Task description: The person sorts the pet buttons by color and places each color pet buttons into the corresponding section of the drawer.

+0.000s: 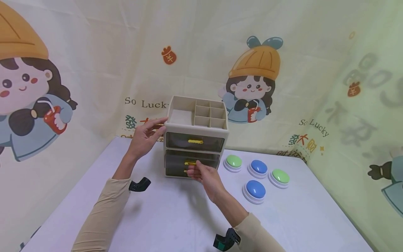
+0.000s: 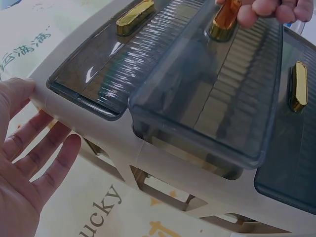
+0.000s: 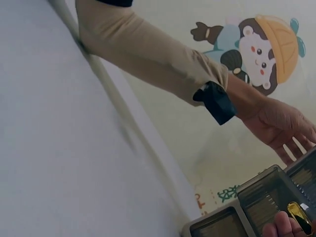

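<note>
A small beige desk organizer [image 1: 196, 128] with three dark see-through drawers and gold handles stands on the table. Its middle drawer [image 2: 197, 98] juts out past the other two. My right hand [image 1: 204, 176] pinches the gold handle [image 2: 226, 19] of that drawer between thumb and curled fingers; part of the grip is hidden. On the organizer's left side, near the top, my left hand [image 1: 145, 138] rests with its fingers spread and fairly straight. Above it, the top drawer [image 2: 94, 69] sits in its slot. The bottom drawer [image 2: 289, 148] is partly covered by the middle one.
To the organizer's right lie two green push buttons [image 1: 234, 161] and two blue push buttons [image 1: 255, 189] on white bases. The white table [image 1: 163, 217] meets a patterned cloth [image 1: 195, 31] at the back. An open compartment tray [image 1: 182, 116] tops the organizer.
</note>
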### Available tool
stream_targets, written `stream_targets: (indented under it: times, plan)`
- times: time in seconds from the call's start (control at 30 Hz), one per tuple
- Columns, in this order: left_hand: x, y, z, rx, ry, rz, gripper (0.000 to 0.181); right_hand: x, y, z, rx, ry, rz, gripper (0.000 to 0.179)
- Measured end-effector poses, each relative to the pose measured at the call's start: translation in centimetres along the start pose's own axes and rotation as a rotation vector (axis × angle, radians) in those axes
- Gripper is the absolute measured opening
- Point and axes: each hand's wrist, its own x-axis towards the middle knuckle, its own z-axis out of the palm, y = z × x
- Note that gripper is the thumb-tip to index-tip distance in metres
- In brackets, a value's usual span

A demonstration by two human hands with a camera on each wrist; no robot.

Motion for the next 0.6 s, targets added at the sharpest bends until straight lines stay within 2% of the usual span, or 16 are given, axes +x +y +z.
stream_targets:
  times: [0.6]
  plan:
    - [0.0,0.0,0.1,0.003,0.003,-0.009,0.043,-3.4,0.4,0.0,0.018,-0.041,0.021,0.052]
